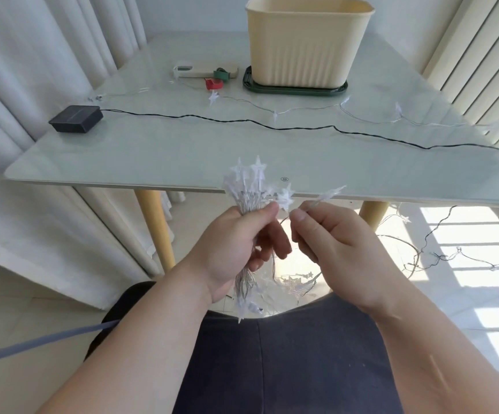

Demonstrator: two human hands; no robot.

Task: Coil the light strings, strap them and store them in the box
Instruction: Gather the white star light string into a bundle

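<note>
Left hand (230, 249): I grip the bundle (251, 189) tight;
Right hand (328, 231): pinches one star (330, 194);
Left to do: string (275, 116) across table (152, 156), straps (213, 84), box (305, 46)

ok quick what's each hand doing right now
Left hand: closed around the bundle of star lights.
Right hand: pinching the wire by one star light.

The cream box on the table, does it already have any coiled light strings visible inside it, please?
Cannot tell: the cream box is seen side-on, so its wall hides the inside.
</note>
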